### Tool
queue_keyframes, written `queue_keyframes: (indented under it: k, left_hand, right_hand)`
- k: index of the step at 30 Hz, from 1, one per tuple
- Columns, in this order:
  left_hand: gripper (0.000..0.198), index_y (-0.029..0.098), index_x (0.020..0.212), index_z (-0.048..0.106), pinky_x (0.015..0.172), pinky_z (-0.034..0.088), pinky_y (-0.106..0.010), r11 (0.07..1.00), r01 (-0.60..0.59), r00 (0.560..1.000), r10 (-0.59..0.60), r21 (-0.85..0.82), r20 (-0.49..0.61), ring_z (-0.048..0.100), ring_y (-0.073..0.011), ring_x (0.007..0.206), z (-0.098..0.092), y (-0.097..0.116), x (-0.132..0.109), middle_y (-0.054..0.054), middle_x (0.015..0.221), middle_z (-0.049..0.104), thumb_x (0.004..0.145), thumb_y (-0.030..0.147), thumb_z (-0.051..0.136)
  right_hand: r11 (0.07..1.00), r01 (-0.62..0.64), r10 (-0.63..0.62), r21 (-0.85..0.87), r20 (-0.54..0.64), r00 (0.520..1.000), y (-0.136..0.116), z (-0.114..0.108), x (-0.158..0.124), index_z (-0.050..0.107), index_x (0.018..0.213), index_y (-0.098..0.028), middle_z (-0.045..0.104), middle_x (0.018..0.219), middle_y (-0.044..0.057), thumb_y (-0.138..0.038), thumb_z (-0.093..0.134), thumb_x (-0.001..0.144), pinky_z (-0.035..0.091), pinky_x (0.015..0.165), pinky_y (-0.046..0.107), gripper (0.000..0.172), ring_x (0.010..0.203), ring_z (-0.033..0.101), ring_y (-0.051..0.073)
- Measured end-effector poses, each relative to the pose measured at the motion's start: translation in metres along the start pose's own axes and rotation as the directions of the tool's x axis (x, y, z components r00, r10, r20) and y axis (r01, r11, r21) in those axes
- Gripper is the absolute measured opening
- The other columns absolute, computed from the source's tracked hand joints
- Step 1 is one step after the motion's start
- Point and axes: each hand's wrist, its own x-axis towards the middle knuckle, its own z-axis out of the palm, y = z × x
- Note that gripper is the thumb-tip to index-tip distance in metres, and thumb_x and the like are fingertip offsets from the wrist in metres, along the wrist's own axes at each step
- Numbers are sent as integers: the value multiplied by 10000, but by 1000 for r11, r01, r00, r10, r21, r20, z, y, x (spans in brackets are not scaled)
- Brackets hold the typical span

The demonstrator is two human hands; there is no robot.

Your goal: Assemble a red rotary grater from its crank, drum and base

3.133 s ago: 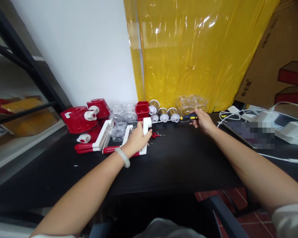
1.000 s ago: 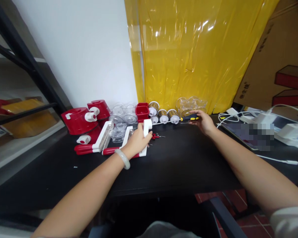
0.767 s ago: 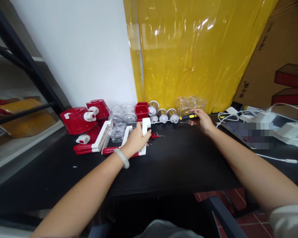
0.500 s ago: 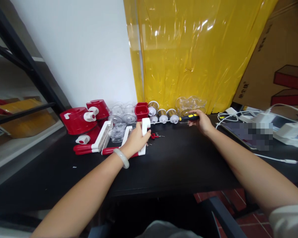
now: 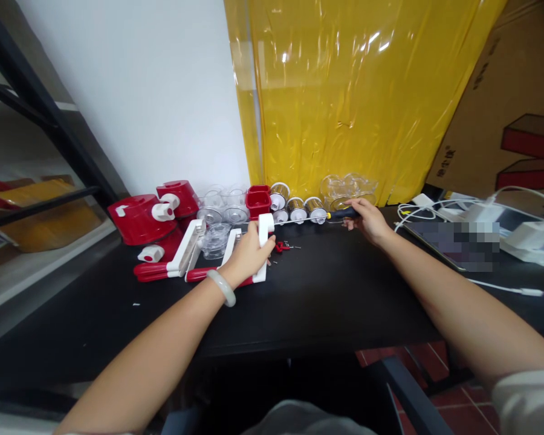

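Observation:
My left hand, with a pale bangle on its wrist, is closed round a white upright piece of a red and white plastic frame lying on the black table. My right hand grips the black and yellow handle of a long screwdriver. Its thin metal shaft runs left, level with the table, to the top of the white piece. A small red part and a few screws lie just right of the frame.
Red plastic housings, clear cups, a red box and metal drums line the back of the table. Yellow film hangs behind. White cables and chargers lie at the right, black shelving at the left.
My right hand has rocked a little on the screwdriver handle, turning it. My left hand and the frame have stayed put.

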Motion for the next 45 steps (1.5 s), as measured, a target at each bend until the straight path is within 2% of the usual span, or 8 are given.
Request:
queue_keyframes:
  k: [6,10,13,17,21,25,34,45]
  left_hand:
    - [290,205,1045,371,433,465,-274,1000,-6,1000,6,27,-14,647,-203,484,-1,0,1,-25,715,653,900,403,524]
    - [298,202,1050,377,428,459,-272,1000,1,1000,-1,25,-10,644,-200,473,-1,1,1,-35,732,665,895,407,528]
    - [308,200,1054,382,432,459,-276,1000,0,1000,0,23,-11,645,-203,476,-1,1,0,-41,738,673,893,416,533]
    - [309,200,1060,381,414,448,-268,1000,12,1000,-12,17,-9,647,-204,476,-1,1,0,-43,732,675,893,408,536]
    - [296,201,1056,383,412,453,-262,1000,11,1000,-11,23,7,647,-201,467,0,0,0,-29,705,668,896,395,539]
    - [291,207,1035,371,414,463,-264,1000,5,1000,-5,5,-5,647,-201,466,0,-2,1,-15,687,654,898,403,538]
    - [294,203,1049,379,406,445,-264,1000,-3,1000,3,7,-13,638,-202,462,0,-1,1,-12,679,646,895,395,541]
    - [294,195,1060,381,421,460,-258,1000,-4,1000,4,23,-5,646,-194,473,0,1,1,-21,697,658,896,384,536]
  right_hand:
    - [994,39,-42,-102,-24,999,1,1,-3,610,888,-213,489,404,-69,-714,654,721,461,412,274,529,300,459,114]
    - [992,-1,-7,-123,-65,998,0,2,-3,634,859,-189,473,386,-39,-757,485,811,452,393,271,589,314,486,133]
    - [997,-75,76,6,-63,995,-2,4,-2,623,835,-189,579,512,15,-642,401,896,514,458,304,508,397,563,152]
    - [986,-90,94,140,-20,995,-4,4,-2,609,870,-205,650,729,18,-306,505,826,568,574,338,151,540,643,159]
    - [988,-74,75,136,-7,997,-3,2,-1,606,890,-214,618,739,-11,-191,543,735,566,579,319,169,556,623,137]
    - [994,-53,53,99,2,999,1,-1,1,591,916,-227,613,705,-20,-285,615,769,549,537,299,160,557,620,139]
    - [999,43,-43,27,4,999,0,1,-1,600,871,-230,537,444,-64,-609,729,707,516,471,287,432,352,500,116]
    - [986,86,-94,-141,-45,995,1,0,-2,611,871,-211,481,374,-63,-718,581,787,375,328,225,515,312,493,123]
